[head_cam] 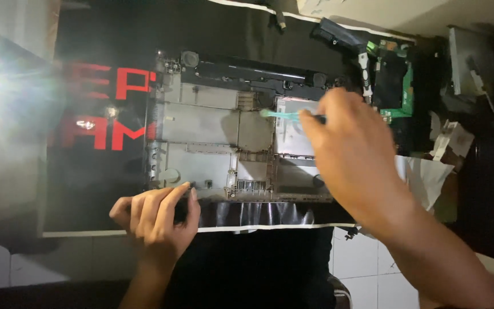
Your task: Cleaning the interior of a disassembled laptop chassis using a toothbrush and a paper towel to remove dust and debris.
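Observation:
An opened laptop base shell point(201, 123), grey inside with a black strip along its far edge, lies on a black mat point(98, 189) with red lettering. My left hand point(158, 217) rests on the shell's near left edge, fingers curled against it. My right hand point(350, 151) hovers over the shell's right half and grips a thin teal brush-like tool point(281, 115). The tool's tip points left at the shell's middle.
A green circuit board point(395, 80) with black parts lies at the far right of the mat. Crumpled white paper point(430, 177) and loose parts sit to the right. A bright light glares at the left edge. White floor tiles point(367, 263) show below.

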